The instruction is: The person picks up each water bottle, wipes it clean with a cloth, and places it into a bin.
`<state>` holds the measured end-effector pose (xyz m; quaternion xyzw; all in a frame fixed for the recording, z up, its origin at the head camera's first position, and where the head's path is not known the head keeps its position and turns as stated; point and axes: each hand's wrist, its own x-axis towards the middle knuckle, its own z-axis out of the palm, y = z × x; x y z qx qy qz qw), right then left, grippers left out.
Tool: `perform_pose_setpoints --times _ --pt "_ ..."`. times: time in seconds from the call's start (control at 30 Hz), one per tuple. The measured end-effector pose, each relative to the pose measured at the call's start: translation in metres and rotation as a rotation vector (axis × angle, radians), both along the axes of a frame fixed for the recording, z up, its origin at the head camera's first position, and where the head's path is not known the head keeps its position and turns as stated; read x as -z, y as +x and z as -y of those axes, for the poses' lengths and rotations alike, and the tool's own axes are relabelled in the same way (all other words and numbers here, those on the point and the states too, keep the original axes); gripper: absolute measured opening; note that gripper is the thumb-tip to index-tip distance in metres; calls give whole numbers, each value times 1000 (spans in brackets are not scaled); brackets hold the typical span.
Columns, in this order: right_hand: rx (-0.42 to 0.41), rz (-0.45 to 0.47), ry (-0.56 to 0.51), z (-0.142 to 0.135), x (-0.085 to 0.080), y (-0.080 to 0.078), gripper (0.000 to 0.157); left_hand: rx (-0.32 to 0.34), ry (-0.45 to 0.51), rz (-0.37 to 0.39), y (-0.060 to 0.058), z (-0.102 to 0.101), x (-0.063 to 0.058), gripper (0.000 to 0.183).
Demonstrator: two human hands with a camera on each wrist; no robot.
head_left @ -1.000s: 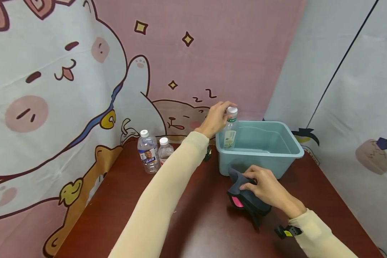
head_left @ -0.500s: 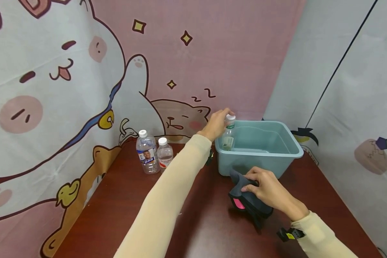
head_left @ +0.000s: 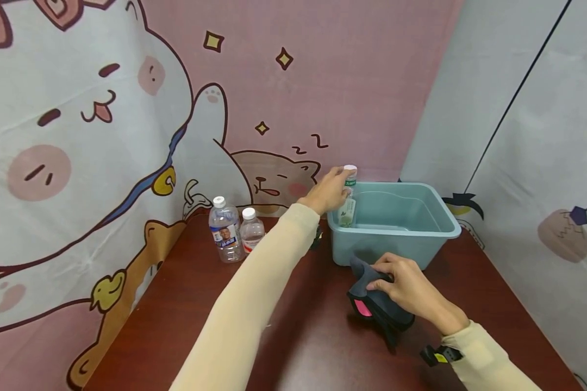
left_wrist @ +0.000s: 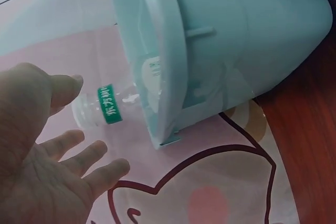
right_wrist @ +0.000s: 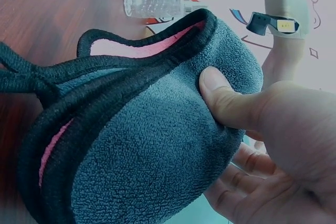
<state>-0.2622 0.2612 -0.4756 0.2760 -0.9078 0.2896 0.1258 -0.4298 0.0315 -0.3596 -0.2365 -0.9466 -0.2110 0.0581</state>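
In the head view my left hand (head_left: 330, 190) is at the back left corner of a light blue plastic tub (head_left: 396, 233). Its thumb and a finger pinch the white cap end of a clear plastic bottle (head_left: 347, 212), which stands partly inside the tub. The left wrist view shows the bottle's green neck band (left_wrist: 109, 104), with the other fingers spread apart from it. My right hand (head_left: 406, 282) pinches a folded dark grey terry cloth (head_left: 376, 301) in front of the tub. Black edging, a pink underside and a strap show on the cloth (right_wrist: 147, 156).
Two clear bottles with white caps stand at the table's back left: a larger one (head_left: 225, 233) with a blue label and a smaller one (head_left: 251, 231) with a red label. A cartoon-printed curtain (head_left: 283, 98) hangs behind the dark red table (head_left: 191, 326).
The bottle in my left hand first went lower into the tub's corner, then rose slightly. My right hand and the cloth have barely moved.
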Motion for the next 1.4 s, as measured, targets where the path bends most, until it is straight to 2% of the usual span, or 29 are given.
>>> perform_pose_setpoints --times 0.2,0.5,0.7,0.9,1.03,1.17,1.4 --pt "2 -17 1 1 -1 2 32 27 63 -41 11 13 -7 58" --pt "9 -40 -10 4 0 6 34 50 142 -116 40 41 -26 47" --pt "19 -35 -27 4 -3 4 34 48 169 -154 57 72 -38 40" --pt "35 -26 -23 3 -3 5 36 50 200 -187 68 111 -44 34" --pt "40 -26 -23 4 -4 6 36 22 202 -207 72 137 -43 33" --pt "42 -31 -20 6 -5 6 35 -12 209 -208 77 163 -36 32" --pt "39 -22 -26 9 -9 7 38 -62 146 -131 83 201 -20 37"
